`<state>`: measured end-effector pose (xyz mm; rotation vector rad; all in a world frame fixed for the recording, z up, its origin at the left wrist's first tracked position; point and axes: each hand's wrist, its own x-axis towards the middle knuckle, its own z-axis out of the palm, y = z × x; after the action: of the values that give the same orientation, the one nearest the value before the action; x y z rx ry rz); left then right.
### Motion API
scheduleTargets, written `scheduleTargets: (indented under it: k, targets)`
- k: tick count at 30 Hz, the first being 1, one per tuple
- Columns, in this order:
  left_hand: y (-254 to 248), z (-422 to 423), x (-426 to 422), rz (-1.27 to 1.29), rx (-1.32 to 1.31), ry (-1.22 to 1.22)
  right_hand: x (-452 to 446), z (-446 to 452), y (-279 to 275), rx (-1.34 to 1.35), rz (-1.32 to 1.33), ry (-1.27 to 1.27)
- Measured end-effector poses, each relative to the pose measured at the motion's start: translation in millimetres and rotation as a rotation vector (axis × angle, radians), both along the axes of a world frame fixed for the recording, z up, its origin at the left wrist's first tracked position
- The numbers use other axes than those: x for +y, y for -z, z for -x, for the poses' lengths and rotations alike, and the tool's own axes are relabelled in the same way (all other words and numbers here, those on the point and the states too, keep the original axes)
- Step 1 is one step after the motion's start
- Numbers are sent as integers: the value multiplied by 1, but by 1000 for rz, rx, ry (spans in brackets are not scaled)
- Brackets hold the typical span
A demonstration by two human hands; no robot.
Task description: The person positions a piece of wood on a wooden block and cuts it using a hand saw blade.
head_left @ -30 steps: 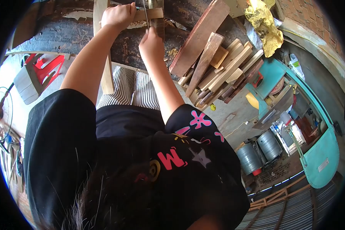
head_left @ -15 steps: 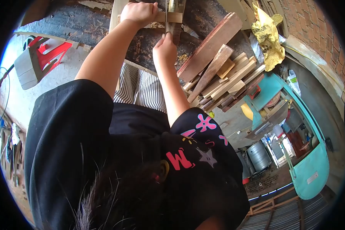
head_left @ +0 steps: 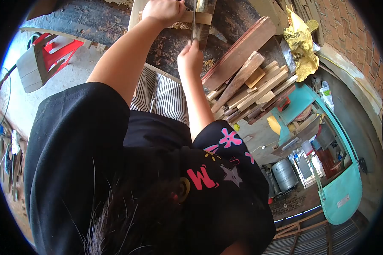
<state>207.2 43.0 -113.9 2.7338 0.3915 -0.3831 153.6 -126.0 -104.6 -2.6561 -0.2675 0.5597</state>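
Observation:
My left hand [head_left: 165, 12] is closed in a fist on a flat wooden strip [head_left: 203, 18], pressing on its left part at the top of the view. Below it, my right hand [head_left: 190, 57] has its fingers wrapped round the near end of a thin, straight metal blade, which looks like a saw [head_left: 194, 23] seen almost edge-on. Its blade runs away from me and crosses the strip; the handle is hidden in my hand. Under the strip, a longer wooden piece [head_left: 203, 37] lies on the dark, worn workbench [head_left: 164, 53].
A thick plank [head_left: 242, 51] and a stack of wood offcuts [head_left: 259, 91] lie to the right. Beyond them hangs a yellow sack [head_left: 301, 51] near a brick wall [head_left: 349, 34]. A red plastic stool [head_left: 64, 53] stands at left, and a turquoise cabinet [head_left: 342, 193] at far right.
The whole view has shifted slightly, so the bench and both hands appear further right. My left hand stays on the strip, and my right hand still grips the saw.

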Motion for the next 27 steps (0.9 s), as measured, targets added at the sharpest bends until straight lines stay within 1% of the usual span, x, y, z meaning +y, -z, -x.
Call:
scheduleTargets:
  k: [2,3,5,8,9,11,15,17,18,19,21,23,25,26,27]
  targets:
    - [3,-1,2,8,13,-25,-24,31,6,131,-14,97]
    - [3,-1,2,15,29,-53,-39,50,4,126,45,80]
    - [2,-1,0,16,16,-37,-60,75,4,116,41,78]
    - [-2,0,0,20,24,-27,-41,50,4,87,35,66]
    - [-3,-1,0,30,39,-35,-25,30,2,180,-47,107]
    - [-4,0,-1,19,39,-40,4,-8,-10,129,-49,48]
    - [-2,-1,0,15,38,-15,-14,10,-8,87,-64,29]
    - [0,-1,0,17,49,-19,-44,53,-1,149,50,54]
    - [0,-2,0,15,61,-28,-61,75,10,63,1,40]
    - [-1,-2,0,14,62,-34,-64,83,7,-23,-50,26]
    - [-3,-2,0,33,60,-79,-56,75,4,17,-49,55]
    - [-4,-1,1,38,44,-58,-30,43,-2,174,20,89]
    - [-2,1,-1,45,26,-35,-10,16,7,115,-77,84]
    - [-1,2,-2,35,12,-62,-6,9,11,-95,-74,-13]
    - [1,1,-1,23,-5,-90,-10,12,14,-101,-78,-11]
